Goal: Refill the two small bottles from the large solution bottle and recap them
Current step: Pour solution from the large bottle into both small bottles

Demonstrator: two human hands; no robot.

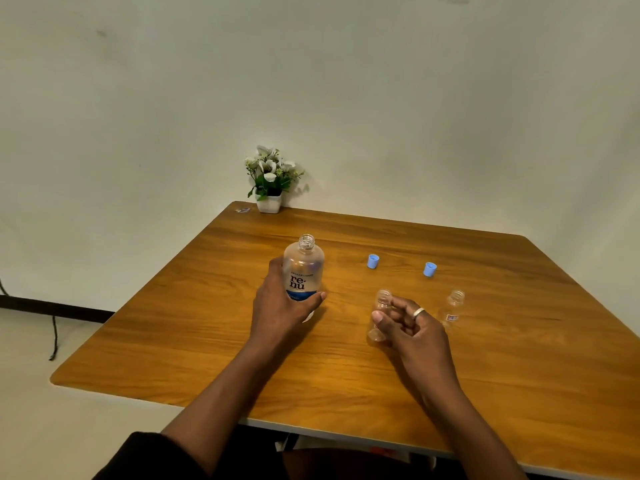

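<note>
On the wooden table (207,341), the left hand (280,306) wraps the uncapped, upright renu solution bottle (303,271), the right hand (412,327) pinches one open small bottle (381,306), the other small bottle (453,306) just right of it, two blue caps (373,261) beyond.

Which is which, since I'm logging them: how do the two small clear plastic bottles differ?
The nearer small clear plastic bottle is gripped by the right hand; the farther small clear plastic bottle stands free, right of it, showing a red-marked label. Both are uncapped.
</note>
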